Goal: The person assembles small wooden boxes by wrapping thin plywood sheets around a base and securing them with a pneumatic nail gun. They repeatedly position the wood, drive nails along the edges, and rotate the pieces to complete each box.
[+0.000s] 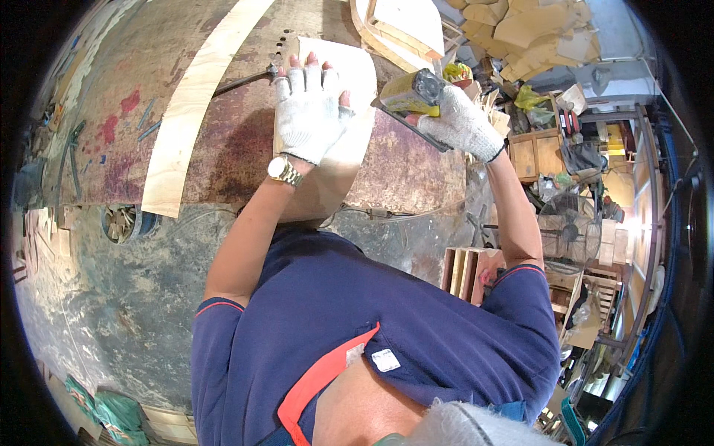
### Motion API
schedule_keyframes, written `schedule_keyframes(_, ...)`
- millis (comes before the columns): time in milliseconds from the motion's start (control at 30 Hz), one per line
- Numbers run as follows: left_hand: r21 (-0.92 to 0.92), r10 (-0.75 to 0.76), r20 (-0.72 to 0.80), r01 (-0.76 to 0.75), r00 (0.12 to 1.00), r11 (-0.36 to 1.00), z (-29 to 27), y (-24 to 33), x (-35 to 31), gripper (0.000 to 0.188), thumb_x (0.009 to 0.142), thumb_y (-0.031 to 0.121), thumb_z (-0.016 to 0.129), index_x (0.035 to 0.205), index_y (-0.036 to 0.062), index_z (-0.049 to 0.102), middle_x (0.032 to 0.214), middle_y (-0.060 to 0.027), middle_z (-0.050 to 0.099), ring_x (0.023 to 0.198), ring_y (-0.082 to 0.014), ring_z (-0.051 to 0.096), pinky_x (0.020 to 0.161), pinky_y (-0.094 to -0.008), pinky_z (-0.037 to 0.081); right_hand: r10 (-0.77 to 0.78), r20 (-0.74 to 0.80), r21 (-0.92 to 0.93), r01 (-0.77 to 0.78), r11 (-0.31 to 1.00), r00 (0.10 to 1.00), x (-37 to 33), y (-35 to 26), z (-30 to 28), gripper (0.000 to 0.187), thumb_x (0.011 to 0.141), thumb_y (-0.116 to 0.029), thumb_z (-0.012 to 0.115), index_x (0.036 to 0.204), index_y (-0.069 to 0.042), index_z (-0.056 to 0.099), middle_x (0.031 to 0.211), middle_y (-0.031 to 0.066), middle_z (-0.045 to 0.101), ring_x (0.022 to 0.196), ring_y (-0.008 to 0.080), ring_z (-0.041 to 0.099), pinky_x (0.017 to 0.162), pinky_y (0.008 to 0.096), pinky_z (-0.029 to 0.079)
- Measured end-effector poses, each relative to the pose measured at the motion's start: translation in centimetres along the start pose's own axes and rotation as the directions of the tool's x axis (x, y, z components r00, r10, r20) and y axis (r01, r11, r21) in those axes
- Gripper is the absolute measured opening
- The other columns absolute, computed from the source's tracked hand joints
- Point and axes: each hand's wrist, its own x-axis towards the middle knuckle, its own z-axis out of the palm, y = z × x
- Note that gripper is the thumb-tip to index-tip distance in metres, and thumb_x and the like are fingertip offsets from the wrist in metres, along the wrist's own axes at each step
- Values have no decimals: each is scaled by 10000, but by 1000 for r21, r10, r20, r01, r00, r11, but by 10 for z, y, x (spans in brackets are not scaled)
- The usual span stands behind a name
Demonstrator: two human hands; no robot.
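Note:
My left hand (pixel 308 111), in a white knit glove with bare fingertips, lies flat with fingers spread on a pale curved wood panel (pixel 338 167) at the near edge of the workbench. My right hand (pixel 465 126), gloved the same way, is closed round a nail gun (pixel 413 94) with a yellowish and dark body. The tool is tilted beside the panel's right edge; whether its nose touches anything I cannot tell. A long curved plywood strip (pixel 195 111) lies to the left of my left hand. Near my left fingertips is a dark metal bar (pixel 245 80), partly hidden by the strip.
The stained workbench (pixel 416 167) carries a curved wooden frame (pixel 401 33) at the far right and hand tools (pixel 72 156) at the left. A bucket of scraps (pixel 123 223) stands below its front edge. On the right are a fan (pixel 569 227), wooden boxes (pixel 535 154) and piled cut pieces (pixel 528 33).

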Motion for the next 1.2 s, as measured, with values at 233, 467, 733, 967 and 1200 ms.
schedule_keyframes(233, 12, 20, -30, -19, 999, 1000, 4, -1, 8, 500, 994, 442, 573, 1329, 82, 662, 1499, -217, 576, 1411, -464, 496, 1173, -619, 354, -6, -78, 49, 10, 999, 997, -11, -14, 10, 413, 878, -262, 812, 1209, -34, 716, 966, 197, 770, 882, 364, 734, 811, 429, 577)
schedule_keyframes(467, 50, 39, -83, -35, 996, 998, 9, -5, 19, 469, 977, 451, 599, 1260, 86, 687, 1405, -193, 646, 1334, -426, 571, 1125, -589, 406, 136, 53, 15, -136, 991, 989, -27, -35, 10, 421, 868, -264, 848, 1163, 12, 727, 928, 195, 767, 831, 320, 736, 777, 420, 573)
schedule_keyframes(733, 61, 54, -113, -48, 992, 997, 13, -8, 28, 456, 963, 453, 614, 1233, 92, 680, 1367, -183, 659, 1294, -413, 593, 1048, -577, 446, 112, -38, 52, -110, 993, 993, -34, -40, 18, 313, 850, -221, 813, 1086, -24, 752, 894, 206, 755, 817, 395, 718, 760, 438, 571)
schedule_keyframes(967, -161, 9, -97, -24, 995, 987, 12, -11, 30, 532, 943, 403, 680, 1338, 54, 614, 1449, -214, 604, 1334, -421, 571, 1101, -526, 449, 125, -86, -26, -127, 992, 988, -36, -27, 26, 365, 844, -299, 818, 1069, -20, 751, 864, 240, 731, 808, 426, 706, 718, 456, 569)
schedule_keyframes(1200, -728, -454, 361, 550, 815, 409, -5, -26, -45, 718, 985, 295, 747, 1524, -58, 432, 1432, -276, 592, 1245, -306, 636, 1052, -386, 509, 121, -57, -42, -124, 991, 991, -25, -30, 25, 427, 851, -325, 826, 1134, -14, 750, 899, 215, 762, 825, 385, 742, 738, 437, 579)
